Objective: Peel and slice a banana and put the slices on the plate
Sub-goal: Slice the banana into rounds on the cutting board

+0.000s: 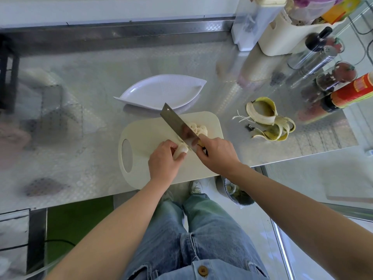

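From the head view, you stand at a shiny metal surface with a pale cutting board at its near edge, right in front of you. Your left hand is curled round a short stub of peeled banana and pins it on the board, with the fingertips just beside the blade. Your right hand is clenched round the handle of a broad knife; the handle itself is almost hidden in your grip. The blade points away and to the left and meets the board at the cut end of the banana. On the far side of the blade, a small heap of slices lies on the board near its far right corner.

Just beyond the board sits a white leaf-shaped plate, close to the board's far edge. It holds no slices. To the right of the board, apart from it, the banana peel lies splayed on the surface with a few loose strings beside it.

Farther right, a bottle with a red label, some dark jars and metal shakers stand crowded along the edge, and a white container stands at the far right corner. Below the near edge you see your jeans, and a bin on the floor to their right.
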`<state>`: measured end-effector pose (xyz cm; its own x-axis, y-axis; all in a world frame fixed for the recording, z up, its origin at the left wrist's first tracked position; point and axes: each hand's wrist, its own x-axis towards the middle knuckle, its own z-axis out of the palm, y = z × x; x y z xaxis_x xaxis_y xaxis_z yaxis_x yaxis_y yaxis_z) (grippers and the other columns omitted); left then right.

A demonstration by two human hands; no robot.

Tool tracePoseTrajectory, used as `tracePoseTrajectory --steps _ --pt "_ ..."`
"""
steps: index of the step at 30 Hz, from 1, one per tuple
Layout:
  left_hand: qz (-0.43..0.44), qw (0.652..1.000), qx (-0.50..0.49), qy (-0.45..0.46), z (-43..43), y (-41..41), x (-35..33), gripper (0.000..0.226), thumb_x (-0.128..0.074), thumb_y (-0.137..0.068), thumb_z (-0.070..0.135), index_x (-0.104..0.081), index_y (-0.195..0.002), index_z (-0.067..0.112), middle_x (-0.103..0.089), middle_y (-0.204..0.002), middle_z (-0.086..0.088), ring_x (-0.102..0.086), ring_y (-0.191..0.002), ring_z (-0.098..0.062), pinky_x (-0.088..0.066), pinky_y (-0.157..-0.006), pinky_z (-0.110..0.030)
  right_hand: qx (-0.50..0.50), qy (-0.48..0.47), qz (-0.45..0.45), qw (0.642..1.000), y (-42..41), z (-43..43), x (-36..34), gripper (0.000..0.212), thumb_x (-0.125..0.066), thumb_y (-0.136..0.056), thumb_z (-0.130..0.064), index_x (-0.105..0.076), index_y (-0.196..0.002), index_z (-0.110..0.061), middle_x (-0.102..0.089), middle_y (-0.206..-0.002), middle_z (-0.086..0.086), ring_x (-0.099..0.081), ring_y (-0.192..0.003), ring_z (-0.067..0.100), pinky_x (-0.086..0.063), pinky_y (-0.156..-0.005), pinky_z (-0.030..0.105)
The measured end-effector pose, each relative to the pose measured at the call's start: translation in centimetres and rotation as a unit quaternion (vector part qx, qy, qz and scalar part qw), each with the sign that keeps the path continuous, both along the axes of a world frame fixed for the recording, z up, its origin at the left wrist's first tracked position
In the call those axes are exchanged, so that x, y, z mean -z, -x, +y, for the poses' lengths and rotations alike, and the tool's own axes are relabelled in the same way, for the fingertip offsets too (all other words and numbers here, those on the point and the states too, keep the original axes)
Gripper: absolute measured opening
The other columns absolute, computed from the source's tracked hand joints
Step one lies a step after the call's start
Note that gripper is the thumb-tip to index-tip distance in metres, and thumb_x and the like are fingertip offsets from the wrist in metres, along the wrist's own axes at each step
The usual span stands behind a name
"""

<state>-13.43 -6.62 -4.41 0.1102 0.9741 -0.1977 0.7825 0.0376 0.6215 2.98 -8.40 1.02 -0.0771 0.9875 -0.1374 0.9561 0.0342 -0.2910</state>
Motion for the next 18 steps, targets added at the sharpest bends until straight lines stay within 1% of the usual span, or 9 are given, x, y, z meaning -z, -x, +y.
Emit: tracePoseTrajectory --steps 2,5,7,9,13,15,17,18 --pt "0.000 1.000 0.001 -0.002 0.00 0.03 0.01 0.026 -0.070 -0.081 0.040 -0.063 -0.095 0.020 -0.064 -0.090 0.002 -0.061 -0.078 -0.018 -0.040 -0.062 -0.028 -0.007 0.004 -0.009 1.000 0.03 0.18 -0.27 0.020 -0.047 -0.092 -0.025 -0.037 -0.077 -0.017 -0.040 -0.053 0.003 -0.033 -0.048 0.028 -0.013 -0.046 0.026" --pt "-0.001 1.000 0.001 0.000 0.00 0.05 -0.06 0.026 -0.069 -0.081 0.040 -0.063 -0.095 0.019 -0.064 -0.091 0.002 -0.061 -0.079 -0.019 -0.043 -0.063 -0.029 -0.017 0.012 -0.019 1.000 -0.03 0.11 -0.36 0.018 -0.045 -0.093 -0.026 -0.041 -0.079 -0.015 -0.040 -0.054 0.003 -0.036 -0.049 0.028 -0.018 -0.049 0.027" --pt "-0.003 1.000 -0.003 -0.001 -0.02 -0.01 -0.10 0.026 -0.070 -0.080 0.040 -0.063 -0.094 0.019 -0.065 -0.091 0.002 -0.061 -0.078 -0.019 -0.042 -0.063 -0.029 -0.022 0.013 -0.016 1.000 -0.03 -0.09 -0.43 0.017 -0.044 -0.093 -0.025 -0.040 -0.079 -0.016 -0.039 -0.053 0.002 -0.034 -0.048 0.027 -0.015 -0.046 0.026" --pt "-0.004 1.000 -0.006 -0.001 -0.03 -0.06 -0.12 0.026 -0.070 -0.080 0.040 -0.063 -0.094 0.019 -0.065 -0.091 0.002 -0.061 -0.078 -0.019 -0.042 -0.063 -0.029 -0.024 0.018 -0.012 0.999 -0.03 -0.17 -0.57 0.016 -0.044 -0.094 -0.024 -0.044 -0.081 -0.014 -0.035 -0.052 0.000 -0.031 -0.045 0.023 -0.014 -0.046 0.024" --pt "-0.004 1.000 -0.008 0.003 -0.03 -0.10 -0.04 0.025 -0.070 -0.080 0.041 -0.063 -0.092 0.020 -0.064 -0.090 0.002 -0.062 -0.079 -0.020 -0.046 -0.065 -0.031 -0.028 0.034 -0.015 0.999 0.07 -0.06 -0.66 0.015 -0.041 -0.093 -0.024 -0.036 -0.080 -0.018 -0.027 -0.050 -0.006 -0.025 -0.043 0.012 -0.014 -0.046 0.025" --pt "-0.006 1.000 -0.009 0.007 -0.03 -0.12 -0.06 0.024 -0.069 -0.080 0.041 -0.063 -0.092 0.021 -0.064 -0.090 0.002 -0.062 -0.079 -0.019 -0.046 -0.066 -0.031 -0.031 0.040 -0.020 0.999 0.14 0.02 -0.48 0.013 -0.040 -0.093 -0.024 -0.036 -0.082 -0.018 -0.027 -0.051 -0.006 -0.027 -0.044 0.014 -0.018 -0.048 0.027" --pt "-0.007 1.000 -0.009 0.009 -0.05 -0.14 -0.11 0.025 -0.070 -0.080 0.040 -0.063 -0.094 0.020 -0.064 -0.091 0.003 -0.062 -0.080 -0.019 -0.045 -0.066 -0.029 -0.032 0.048 -0.033 0.998 0.28 0.10 -0.06 0.012 -0.039 -0.093 -0.025 -0.044 -0.086 -0.015 -0.029 -0.053 -0.005 -0.033 -0.048 0.022 -0.023 -0.052 0.028" --pt "-0.008 1.000 -0.010 0.009 -0.07 -0.14 -0.15 0.025 -0.070 -0.080 0.039 -0.063 -0.094 0.020 -0.064 -0.091 0.003 -0.062 -0.081 -0.019 -0.044 -0.067 -0.029 -0.033 0.054 -0.039 0.997 0.34 0.13 0.24 0.016 -0.038 -0.094 -0.026 -0.047 -0.090 -0.014 -0.032 -0.055 -0.004 -0.037 -0.052 0.024 -0.026 -0.054 0.028"
